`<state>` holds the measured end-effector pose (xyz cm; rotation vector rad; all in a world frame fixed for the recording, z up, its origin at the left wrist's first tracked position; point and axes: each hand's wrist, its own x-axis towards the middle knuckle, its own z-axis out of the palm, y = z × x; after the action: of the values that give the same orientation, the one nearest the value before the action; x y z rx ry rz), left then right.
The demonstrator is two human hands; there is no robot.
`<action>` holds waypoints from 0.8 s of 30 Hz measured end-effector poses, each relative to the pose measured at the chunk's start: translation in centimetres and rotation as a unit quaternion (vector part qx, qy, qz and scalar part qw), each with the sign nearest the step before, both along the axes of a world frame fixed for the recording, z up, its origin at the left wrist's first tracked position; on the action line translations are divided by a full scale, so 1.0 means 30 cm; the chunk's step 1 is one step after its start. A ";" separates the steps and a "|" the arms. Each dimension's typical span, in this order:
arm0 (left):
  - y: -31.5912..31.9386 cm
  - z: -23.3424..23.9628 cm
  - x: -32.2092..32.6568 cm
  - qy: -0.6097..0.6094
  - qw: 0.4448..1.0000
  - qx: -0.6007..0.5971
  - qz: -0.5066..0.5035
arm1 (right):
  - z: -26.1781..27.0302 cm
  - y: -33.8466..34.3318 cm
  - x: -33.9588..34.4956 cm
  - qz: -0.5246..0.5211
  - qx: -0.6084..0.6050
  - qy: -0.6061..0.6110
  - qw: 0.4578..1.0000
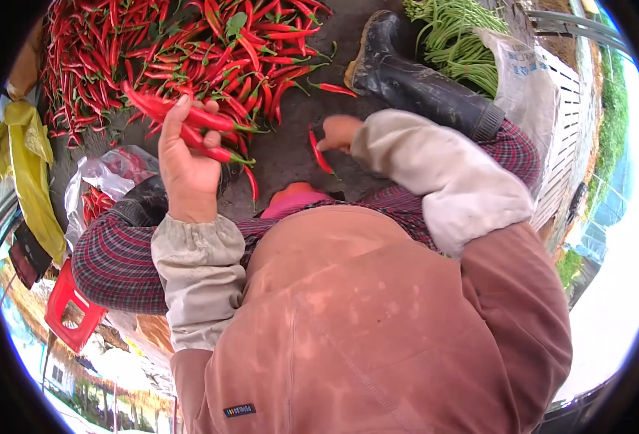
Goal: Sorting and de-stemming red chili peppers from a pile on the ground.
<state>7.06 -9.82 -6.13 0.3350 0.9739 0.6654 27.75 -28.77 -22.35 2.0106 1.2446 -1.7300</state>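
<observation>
My left hand (192, 163) is closed around a small bundle of long red chili peppers (205, 120), their green stems pointing right. Beyond it spreads a large heap of red chili peppers (189, 49) on the dark ground. My right hand (341, 133) is blurred, its fingers curled at the side of a single red chili pepper (317, 152). Whether those fingers grip the pepper or only touch it, I cannot tell. Another loose chili pepper (334, 88) lies near my boot, and one more (252, 184) is below the left-hand bundle.
My black rubber boot (417, 73) stretches out at the right. Past it are green long beans (460, 51), a whitish printed sack (523, 81) and a white slatted crate (560, 114). On the left are a clear plastic bag (110, 176) with peppers, a yellow bag (32, 173) and a red plastic stool (72, 309).
</observation>
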 end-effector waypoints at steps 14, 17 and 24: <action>-0.333 -0.593 -0.140 0.552 0.456 0.250 -0.651 | -0.189 0.101 0.019 0.031 0.275 -0.375 0.885; -0.363 -0.701 -0.181 0.552 0.381 0.271 -0.690 | -0.238 0.117 0.052 0.020 0.232 -0.406 0.884; -0.356 -0.682 -0.143 0.558 0.438 0.299 -0.638 | -0.243 0.100 0.055 -0.010 0.227 -0.382 0.896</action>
<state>2.78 -20.49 -26.60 2.1154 1.2558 -0.9124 29.40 -25.76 -29.65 2.5609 1.3772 -0.5066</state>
